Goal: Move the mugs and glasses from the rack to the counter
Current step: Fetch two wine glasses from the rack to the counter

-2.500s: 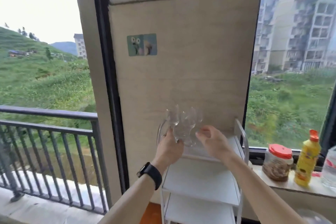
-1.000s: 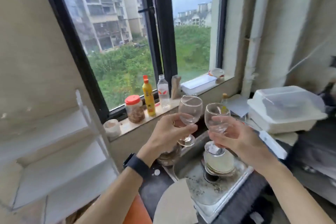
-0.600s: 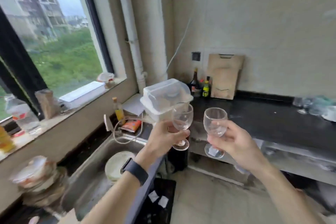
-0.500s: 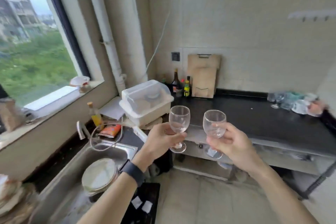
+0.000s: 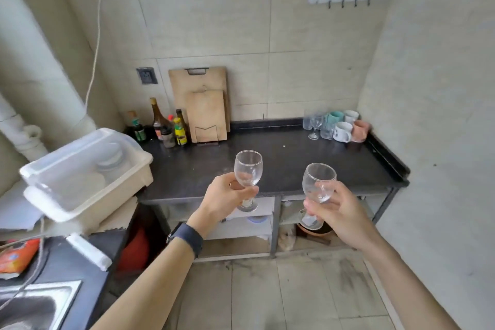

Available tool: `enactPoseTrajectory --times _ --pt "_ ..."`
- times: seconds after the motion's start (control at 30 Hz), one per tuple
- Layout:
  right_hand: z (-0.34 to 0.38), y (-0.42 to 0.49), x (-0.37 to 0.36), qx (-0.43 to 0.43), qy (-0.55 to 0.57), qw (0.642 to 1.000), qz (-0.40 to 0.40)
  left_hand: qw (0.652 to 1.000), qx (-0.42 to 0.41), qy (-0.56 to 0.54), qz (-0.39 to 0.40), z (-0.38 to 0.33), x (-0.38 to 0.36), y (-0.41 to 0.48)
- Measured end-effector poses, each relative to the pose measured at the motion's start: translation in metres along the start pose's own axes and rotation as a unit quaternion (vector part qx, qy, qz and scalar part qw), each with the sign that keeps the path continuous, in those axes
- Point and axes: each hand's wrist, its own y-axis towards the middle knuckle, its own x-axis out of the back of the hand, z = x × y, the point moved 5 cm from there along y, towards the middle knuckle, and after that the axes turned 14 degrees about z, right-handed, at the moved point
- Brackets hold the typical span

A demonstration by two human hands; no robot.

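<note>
My left hand point(image 5: 227, 197) is curled round the stem of the left glass point(image 5: 248, 169), pinching it just under the bowl, and the glass stands upright. My right hand point(image 5: 341, 213) grips the stem of the right glass point(image 5: 318, 182) the same way, though this one sits slightly tilted. Both are stemmed wine glasses, clear and empty, held in the air and apart from each other.

What has changed is everything around them. A couple of seconds ago both hands were at the white rack by the window, closing on these two glasses. Since then I have swung past the sink point(image 5: 32, 305), and now the black counter point(image 5: 281, 158) lies straight ahead, closer and squarer than it was half a second ago. The rack is out of view, so I cannot tell what is left on it.

I judge the carry to be nearly over, with neither glass touching the counter yet. At the far right corner stands a cluster of mugs and glasses point(image 5: 334, 126), which I take for pieces already moved, and the bare top in front of it looks like the place to set these down. The cutting boards point(image 5: 206, 112), the bottles point(image 5: 166, 126) and the lidded plastic tub point(image 5: 88, 169) all sit well to the left.
</note>
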Motion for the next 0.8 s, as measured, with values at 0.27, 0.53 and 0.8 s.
enactPoseTrajectory --times 0.27,0.53,0.8 --pt "-0.037 0.116 0.075 -0.035 -0.025 0.998 -0.055 1.0 0.022 -0.009 0.013 0.013 -0.011 0.18" --pt "-0.092 0.221 0.14 -0.073 -0.019 0.993 -0.092 0.997 0.072 -0.006 0.025 0.033 -0.04 0.32" --pt "-0.175 0.361 0.195 -0.15 -0.024 0.988 -0.01 0.99 0.14 -0.011 0.029 0.065 -0.069 0.444"
